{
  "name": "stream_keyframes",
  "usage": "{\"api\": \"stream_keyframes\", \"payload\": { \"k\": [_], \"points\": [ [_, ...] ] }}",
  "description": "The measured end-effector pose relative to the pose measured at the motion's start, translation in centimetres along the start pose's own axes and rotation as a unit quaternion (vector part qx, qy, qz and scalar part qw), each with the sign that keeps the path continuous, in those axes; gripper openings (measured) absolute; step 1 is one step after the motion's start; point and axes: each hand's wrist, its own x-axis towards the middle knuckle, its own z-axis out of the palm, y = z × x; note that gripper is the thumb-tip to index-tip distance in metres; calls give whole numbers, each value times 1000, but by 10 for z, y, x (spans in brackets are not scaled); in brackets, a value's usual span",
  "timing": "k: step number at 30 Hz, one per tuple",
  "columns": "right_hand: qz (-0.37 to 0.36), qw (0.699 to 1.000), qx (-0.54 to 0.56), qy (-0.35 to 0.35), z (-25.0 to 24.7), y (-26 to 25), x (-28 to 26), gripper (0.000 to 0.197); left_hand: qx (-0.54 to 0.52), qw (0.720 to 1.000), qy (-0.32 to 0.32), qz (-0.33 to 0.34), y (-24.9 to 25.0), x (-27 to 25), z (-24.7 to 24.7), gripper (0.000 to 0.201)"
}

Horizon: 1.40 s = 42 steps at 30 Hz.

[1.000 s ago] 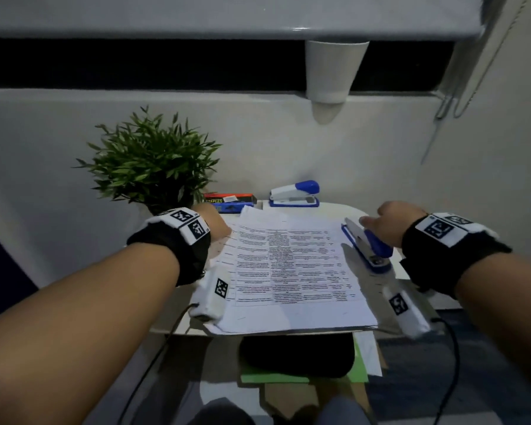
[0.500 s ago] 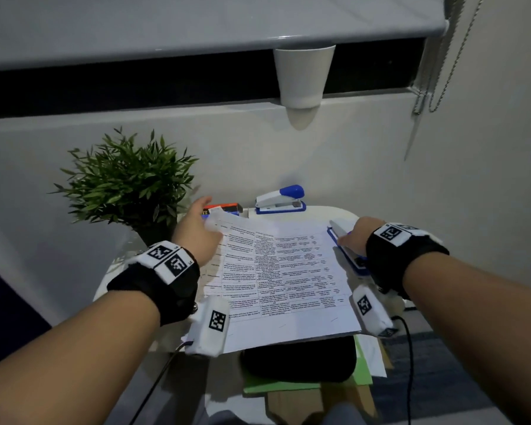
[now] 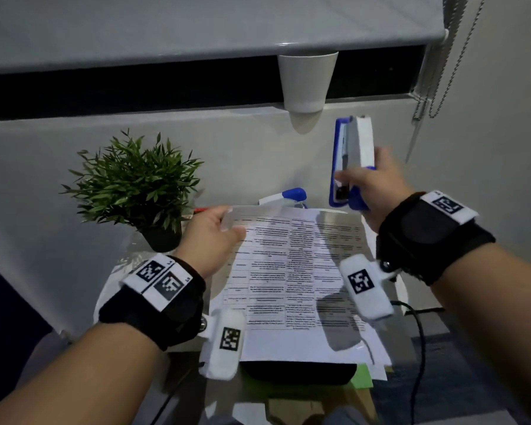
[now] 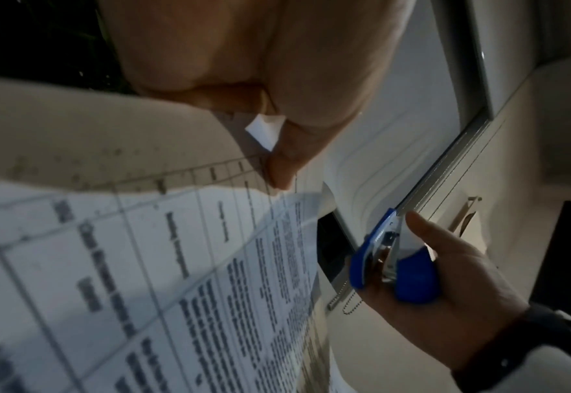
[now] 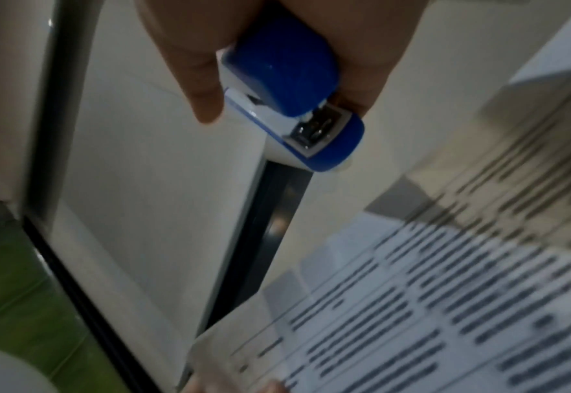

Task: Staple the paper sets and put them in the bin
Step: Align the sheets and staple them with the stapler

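Observation:
A printed paper set (image 3: 282, 271) lies on the small white table (image 3: 399, 289), with its far left corner lifted. My left hand (image 3: 230, 223) pinches that corner between thumb and fingers, seen close in the left wrist view as the paper corner (image 4: 264, 130). My right hand (image 3: 350, 179) grips a blue and white stapler (image 3: 353, 154) by its rear end and holds it upright in the air, above the far right of the paper. In the right wrist view the stapler (image 5: 287, 87) sits in my curled fingers, with the paper (image 5: 445, 292) blurred below.
A second blue and white stapler (image 3: 285, 196) lies at the back of the table beside an orange box (image 3: 200, 210). A potted plant (image 3: 135, 182) stands at the back left. A white cup (image 3: 307, 81) sits on the ledge above. A dark object (image 3: 298, 372) and green sheets (image 3: 362, 381) lie under the table's front edge.
My right hand has lifted the stapler off the table and turned it upright. My left hand has taken the paper's far left corner and raised it.

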Motion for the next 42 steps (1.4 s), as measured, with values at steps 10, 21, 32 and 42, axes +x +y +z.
{"api": "stream_keyframes", "payload": {
  "k": [10,21,32,42],
  "points": [
    [-60,997,-27,-48,42,1,-29,34,-26,1000,-10,11,10,-16,15,33],
    [-125,989,-74,-2,53,0,-44,57,-5,999,9,44,11,-28,22,32],
    [-128,987,-99,15,52,-6,-46,49,4,997,15,76,19,-40,27,39],
    [-124,987,-100,13,50,-3,-45,58,-1,998,10,61,18,-42,33,33]
  ]
}}
